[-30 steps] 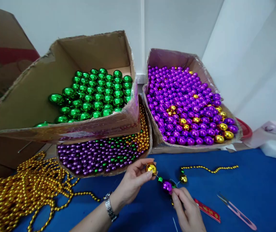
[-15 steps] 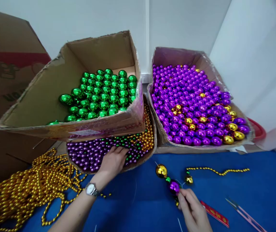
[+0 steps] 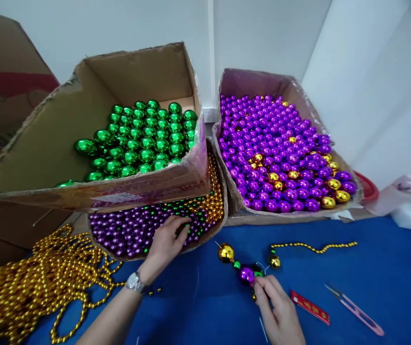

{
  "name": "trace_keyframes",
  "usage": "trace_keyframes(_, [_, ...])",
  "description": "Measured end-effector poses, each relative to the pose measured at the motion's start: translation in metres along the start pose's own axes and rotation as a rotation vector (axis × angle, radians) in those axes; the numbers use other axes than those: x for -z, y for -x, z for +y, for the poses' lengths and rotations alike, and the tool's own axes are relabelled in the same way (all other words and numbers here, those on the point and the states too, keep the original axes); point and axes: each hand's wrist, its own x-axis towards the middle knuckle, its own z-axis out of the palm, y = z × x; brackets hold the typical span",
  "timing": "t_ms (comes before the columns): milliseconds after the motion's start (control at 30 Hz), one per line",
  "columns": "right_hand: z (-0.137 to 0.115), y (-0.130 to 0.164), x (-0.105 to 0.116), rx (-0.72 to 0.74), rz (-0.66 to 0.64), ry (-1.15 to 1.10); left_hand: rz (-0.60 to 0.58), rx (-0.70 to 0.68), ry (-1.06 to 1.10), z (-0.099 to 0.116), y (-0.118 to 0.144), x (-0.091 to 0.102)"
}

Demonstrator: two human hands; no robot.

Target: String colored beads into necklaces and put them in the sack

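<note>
My left hand [image 3: 169, 239], wearing a wristwatch [image 3: 135, 282], reaches into a low box of small beads [image 3: 126, 232], purple, green and gold. Its thumb and fingers are drawn together over the beads; whatever is between them is hidden. In my right hand [image 3: 279, 306] is a bead string [image 3: 246, 276], pinched beside a large purple bead. Along that string are a large gold bead [image 3: 226, 252] at the far end, a small green bead [image 3: 236, 264] and a larger green one. Thread pokes out past the gold bead.
A carton of large green beads [image 3: 148, 143] overhangs the small-bead box. To its right stands a carton of purple beads [image 3: 263, 139] with some gold. Gold bead strands [image 3: 47, 282] heap at left. A gold chain [image 3: 316, 249], red packet [image 3: 310, 307] and pink thread snips [image 3: 356, 309] lie on the blue surface.
The view has shifted slightly right. My left hand stays over the small beads, its thumb and fingers now curled closer together. The right hand keeps its pinch on the bead string.
</note>
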Motion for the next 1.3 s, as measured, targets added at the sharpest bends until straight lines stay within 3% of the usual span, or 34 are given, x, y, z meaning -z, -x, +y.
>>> trace_keyframes(133, [0.000, -0.001, -0.001, 0.040, 0.002, 0.055, -0.136, 0.393, 0.929, 0.026, 0.011, -0.013])
trace_keyframes(233, [0.000, -0.002, 0.000, 0.082, -0.018, 0.086, -0.188, 0.472, 1.119, 0.037, 0.018, -0.022])
trace_keyframes(333, [-0.002, -0.002, 0.001, 0.088, 0.001, 0.098, -0.136, 0.391, 0.955, 0.034, 0.015, -0.023])
trace_keyframes(500, [-0.006, -0.002, -0.001, 0.033, 0.131, 0.086, 0.137, -0.052, 0.080, 0.006, -0.002, -0.008])
trace_keyframes(567, [-0.006, -0.002, -0.001, 0.041, 0.111, 0.066, 0.133, -0.186, -0.191, -0.005, -0.007, -0.003])
trace_keyframes(700, [-0.002, -0.001, -0.001, 0.051, 0.049, 0.048, 0.079, -0.274, -0.515, -0.010, -0.011, -0.005])
trace_keyframes(767, [0.000, -0.001, -0.001, 0.035, 0.061, 0.046, -0.043, -0.308, -0.539, -0.003, -0.011, -0.009])
trace_keyframes(867, [0.001, -0.001, 0.001, 0.053, 0.045, 0.056, -0.315, -0.365, -0.543, 0.011, -0.013, -0.012])
trace_keyframes(967, [0.003, -0.001, 0.003, 0.050, 0.021, 0.072, -0.425, -0.393, -0.576, 0.021, -0.012, -0.010])
trace_keyframes(1067, [0.003, 0.000, 0.003, 0.028, 0.018, 0.072, -0.447, -0.380, -0.648, 0.023, -0.010, -0.007])
trace_keyframes(1167, [0.003, 0.000, 0.001, 0.036, 0.017, 0.063, -0.395, -0.323, -0.613, 0.020, -0.008, -0.009])
trace_keyframes(1233, [0.002, -0.001, 0.000, 0.045, 0.008, 0.066, -0.321, -0.246, -0.384, 0.018, -0.006, -0.010])
trace_keyframes(1300, [0.001, -0.002, -0.001, 0.055, -0.017, 0.072, -0.270, -0.089, 0.014, 0.017, -0.004, -0.012])
